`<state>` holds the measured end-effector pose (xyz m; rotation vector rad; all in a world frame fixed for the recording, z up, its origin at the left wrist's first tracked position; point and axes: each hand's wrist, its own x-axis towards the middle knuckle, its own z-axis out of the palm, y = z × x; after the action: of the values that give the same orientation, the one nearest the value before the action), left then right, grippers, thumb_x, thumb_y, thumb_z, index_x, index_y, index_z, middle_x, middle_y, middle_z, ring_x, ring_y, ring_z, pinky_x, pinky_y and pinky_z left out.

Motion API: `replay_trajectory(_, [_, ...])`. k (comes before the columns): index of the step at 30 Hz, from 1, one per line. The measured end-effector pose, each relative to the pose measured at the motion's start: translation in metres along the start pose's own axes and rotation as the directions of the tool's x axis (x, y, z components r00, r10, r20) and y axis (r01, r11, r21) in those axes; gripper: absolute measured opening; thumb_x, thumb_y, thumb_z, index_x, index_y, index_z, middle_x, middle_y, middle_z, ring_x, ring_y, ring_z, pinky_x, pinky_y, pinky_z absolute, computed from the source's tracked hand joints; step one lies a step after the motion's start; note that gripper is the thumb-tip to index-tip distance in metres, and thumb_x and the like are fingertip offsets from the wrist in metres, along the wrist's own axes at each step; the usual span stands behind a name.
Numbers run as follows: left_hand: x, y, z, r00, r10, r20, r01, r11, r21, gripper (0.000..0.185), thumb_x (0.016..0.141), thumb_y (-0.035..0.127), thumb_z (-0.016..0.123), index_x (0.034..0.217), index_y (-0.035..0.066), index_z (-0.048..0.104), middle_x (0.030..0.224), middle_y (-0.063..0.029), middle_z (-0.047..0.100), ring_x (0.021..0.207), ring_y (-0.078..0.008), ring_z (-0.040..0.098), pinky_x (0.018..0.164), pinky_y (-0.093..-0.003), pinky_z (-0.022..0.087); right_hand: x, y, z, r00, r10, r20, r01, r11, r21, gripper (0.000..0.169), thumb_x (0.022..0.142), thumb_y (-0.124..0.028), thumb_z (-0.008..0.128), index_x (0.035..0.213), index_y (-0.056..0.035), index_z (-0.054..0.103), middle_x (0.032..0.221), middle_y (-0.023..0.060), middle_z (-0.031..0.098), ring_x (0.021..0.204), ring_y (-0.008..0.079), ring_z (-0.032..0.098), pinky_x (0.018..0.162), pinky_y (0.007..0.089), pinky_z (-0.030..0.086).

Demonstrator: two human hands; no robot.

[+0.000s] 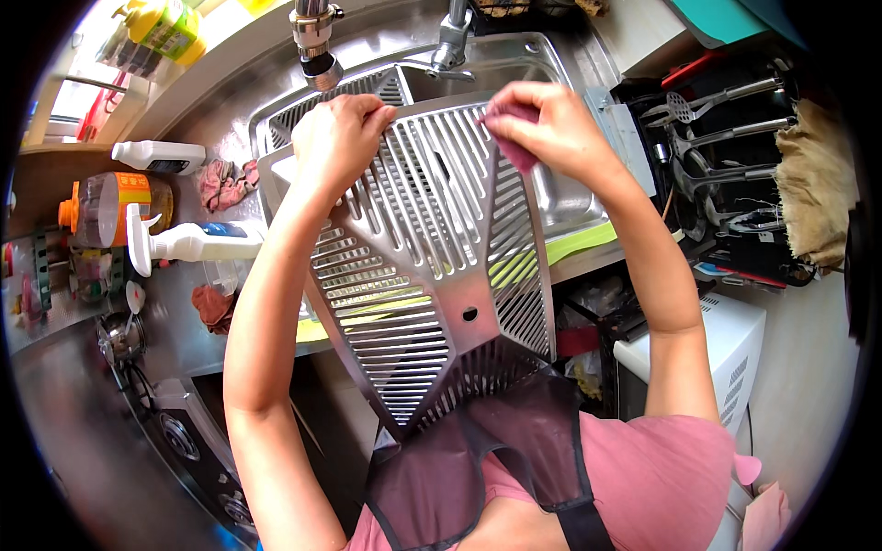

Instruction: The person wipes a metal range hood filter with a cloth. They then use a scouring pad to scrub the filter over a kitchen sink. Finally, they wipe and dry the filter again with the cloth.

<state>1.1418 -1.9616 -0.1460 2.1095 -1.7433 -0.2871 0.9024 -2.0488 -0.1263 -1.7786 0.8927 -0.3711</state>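
Note:
A slotted stainless-steel panel [468,306] with a round hole near its middle leans between the double sink [551,62] and my apron [441,468]. My left hand [341,141] grips its far left edge, fingers curled over the rim. Pinched in my right hand [544,131] is a purple-red cloth [517,148], held against the panel's far right corner. Behind the panel, a second slotted metal panel [289,124] shows in the left basin, partly covered by my left hand and the first panel.
Two faucets [317,48] overhang the sink. Left on the counter are a white spray bottle [200,241], an orange-capped jug [114,206], a white bottle [162,157] and a crumpled pink cloth [224,184]. Metal utensils [723,134] lie at right, above a white appliance [737,344].

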Motion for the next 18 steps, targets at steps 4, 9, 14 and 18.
replay_trajectory(4, [0.004, 0.012, 0.000, 1.000, -0.003, 0.018, 0.003, 1.000, 0.019, 0.030, 0.090, 0.037, 0.057, 0.087, 0.011, 0.072, 0.077, -0.0129, 0.069, 0.076, -0.0338, 0.066, 0.069, -0.0441, 0.050, 0.019, -0.004, 0.026, 0.744, -0.652, -0.147, 0.512, 0.697, -0.502, 0.010, 0.080, -0.010, 0.067, 0.090, -0.0104, 0.071, 0.088, 0.0056, 0.068, 0.082, 0.0203, 0.066, 0.071, 0.0317, 0.053])
replay_trajectory(9, [0.004, 0.018, 0.000, 0.998, -0.055, 0.022, 0.055, 0.998, -0.020, 0.040, 0.094, 0.039, 0.048, 0.081, 0.008, 0.070, 0.076, -0.0175, 0.067, 0.078, -0.0380, 0.065, 0.071, -0.0483, 0.049, 0.025, 0.013, 0.064, 0.676, -0.730, -0.098, 0.591, 0.617, -0.520, 0.011, 0.083, -0.012, 0.066, 0.091, -0.0051, 0.068, 0.091, 0.0086, 0.067, 0.089, 0.0273, 0.063, 0.079, 0.0374, 0.053])
replay_trajectory(14, [0.004, 0.015, -0.004, 0.994, -0.094, 0.061, 0.096, 0.995, -0.016, 0.045, 0.095, 0.040, 0.044, 0.080, 0.006, 0.069, 0.076, -0.0193, 0.066, 0.079, -0.0390, 0.065, 0.074, -0.0480, 0.049, -0.025, 0.016, 0.060, 0.776, -0.628, 0.053, 0.600, 0.710, -0.370, 0.018, 0.086, -0.009, 0.065, 0.104, -0.0048, 0.068, 0.104, 0.0101, 0.069, 0.099, 0.0262, 0.064, 0.094, 0.0400, 0.049])
replay_trajectory(18, [0.005, 0.023, -0.001, 0.997, -0.046, 0.064, 0.047, 0.999, -0.009, 0.047, 0.096, 0.041, 0.042, 0.081, 0.006, 0.069, 0.078, -0.0184, 0.067, 0.082, -0.0373, 0.065, 0.076, -0.0478, 0.048, -0.002, 0.023, 0.060, 0.723, -0.687, -0.064, 0.583, 0.657, -0.478, 0.023, 0.088, -0.013, 0.064, 0.108, -0.0028, 0.067, 0.107, 0.0136, 0.067, 0.102, 0.0284, 0.063, 0.093, 0.0381, 0.050])
